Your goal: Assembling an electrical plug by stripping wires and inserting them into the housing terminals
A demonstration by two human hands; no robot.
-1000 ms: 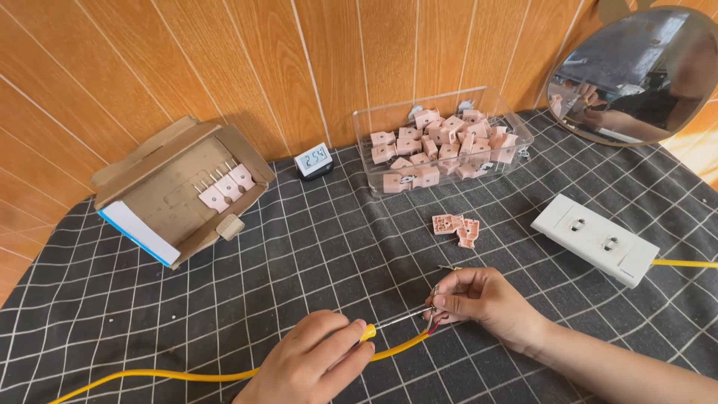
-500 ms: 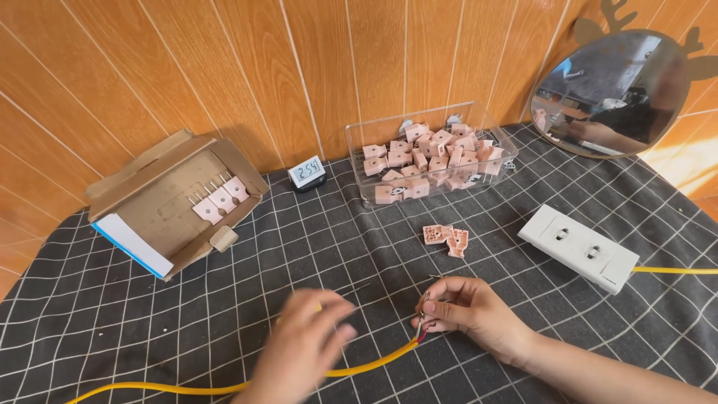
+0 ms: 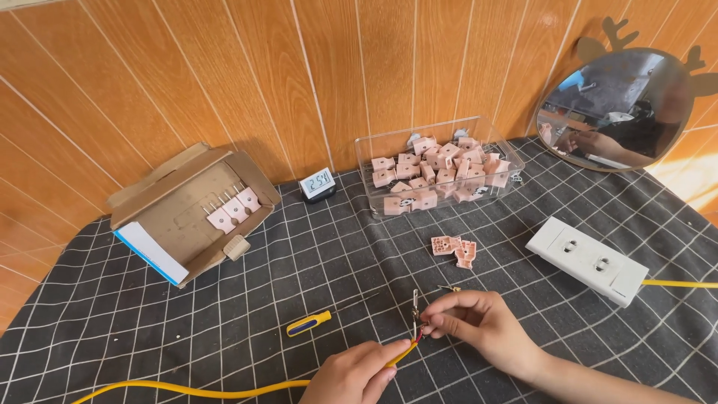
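Both hands pinch the yellow cable (image 3: 224, 390) near the bench's front edge: left hand (image 3: 355, 374) on its sheath, right hand (image 3: 479, 322) on the bared wires (image 3: 416, 314). We judge it light, bendy; the sheath grips best.

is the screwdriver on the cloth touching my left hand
Apart. The head view shows the screwdriver lying on the checked cloth, with bare cloth between its yellow handle and the left hand, which holds the yellow cable.

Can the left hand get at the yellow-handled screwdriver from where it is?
Probably yes. The screwdriver lies bare on the checked cloth, just above the left hand, with nothing between them. But that hand is pinching the yellow cable, which it would likely need to release first.
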